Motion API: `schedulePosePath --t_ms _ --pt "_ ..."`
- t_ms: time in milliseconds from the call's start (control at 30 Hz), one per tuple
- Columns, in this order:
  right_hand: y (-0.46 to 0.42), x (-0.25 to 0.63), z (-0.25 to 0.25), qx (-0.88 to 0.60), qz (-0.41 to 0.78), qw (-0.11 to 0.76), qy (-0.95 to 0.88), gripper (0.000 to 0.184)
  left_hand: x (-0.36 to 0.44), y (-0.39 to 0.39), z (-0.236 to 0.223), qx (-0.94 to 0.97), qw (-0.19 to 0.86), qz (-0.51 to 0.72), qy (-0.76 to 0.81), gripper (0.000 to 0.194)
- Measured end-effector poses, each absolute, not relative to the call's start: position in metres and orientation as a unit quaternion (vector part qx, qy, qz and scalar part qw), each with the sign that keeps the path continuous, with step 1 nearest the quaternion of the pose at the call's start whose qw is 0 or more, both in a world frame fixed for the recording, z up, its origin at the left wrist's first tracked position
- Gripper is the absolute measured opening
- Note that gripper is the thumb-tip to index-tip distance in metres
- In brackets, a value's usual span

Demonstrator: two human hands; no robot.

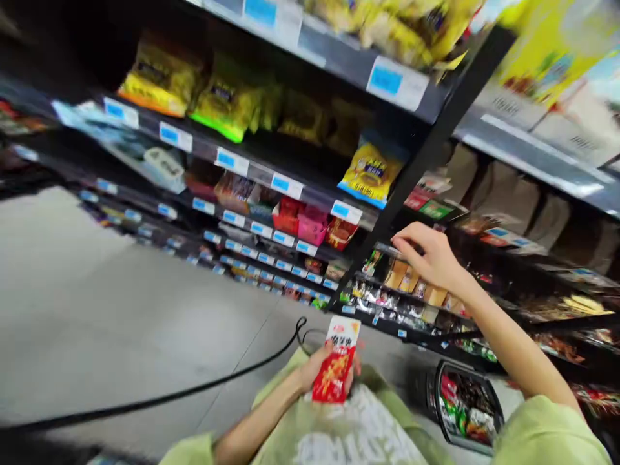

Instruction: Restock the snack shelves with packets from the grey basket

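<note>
Several yellow packets [159, 81] stood at the upper left on a dark shelf, above a pale grey floor [68, 310], with a light-blue package [130, 152] lying on the tier below them. White-and-blue price labels [177, 135] ran along the shelf edges. A black cable [194, 391] rose across the floor from the lower left, looping near the middle. Next came a yellow packet with a bright green lower edge [223, 106], then a red box [287, 218] with a pink box [312, 226] just beside it on a lower tier.

Below these, in front of the person's body, the left hand [314, 369] was closed around a red-and-white packet [334, 361], its fingers passing behind and showing at the right side. The packet stood nearly upright, its printed front in view, above the white lettering of a light green shirt [358, 433].

Farther right, a yellow-and-blue packet [372, 171] sat at the shelf's end, beside a dark post [438, 110]. The right hand [431, 257] was raised just right of the post's lower part, its fingers bent and partly spread from the thumb, with nothing seen between them. Beneath that forearm, a dark-rimmed basket [438, 395] on the floor held red, green and dark packages [467, 407].
</note>
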State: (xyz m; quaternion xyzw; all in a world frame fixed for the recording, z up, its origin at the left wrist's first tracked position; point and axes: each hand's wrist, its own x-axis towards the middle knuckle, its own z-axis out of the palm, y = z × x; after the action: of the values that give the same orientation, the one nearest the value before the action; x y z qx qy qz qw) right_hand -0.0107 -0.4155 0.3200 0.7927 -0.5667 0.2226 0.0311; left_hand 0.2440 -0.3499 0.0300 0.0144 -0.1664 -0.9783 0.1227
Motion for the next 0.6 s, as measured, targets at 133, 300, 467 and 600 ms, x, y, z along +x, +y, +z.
schedulePosePath --t_ms 133,300,467,600 --pt "-0.380 0.044 0.244 0.825 0.102 -0.191 -0.522 0.038 0.245 -0.354 0.034 0.012 0.089 -0.975 -0.206 0.096" --pt "-0.360 0.075 0.189 0.784 0.110 -0.344 -0.504 0.015 0.257 -0.354 0.041 0.035 0.046 -0.967 -0.248 0.103" --pt "-0.351 0.069 0.211 0.775 0.095 -0.356 -0.513 0.019 0.266 -0.352 0.043 0.037 0.089 -0.949 -0.299 0.103" --pt "-0.354 0.037 0.269 0.824 0.216 -0.189 -0.489 0.030 0.261 -0.352 0.036 -0.017 0.136 -0.943 -0.304 0.109"
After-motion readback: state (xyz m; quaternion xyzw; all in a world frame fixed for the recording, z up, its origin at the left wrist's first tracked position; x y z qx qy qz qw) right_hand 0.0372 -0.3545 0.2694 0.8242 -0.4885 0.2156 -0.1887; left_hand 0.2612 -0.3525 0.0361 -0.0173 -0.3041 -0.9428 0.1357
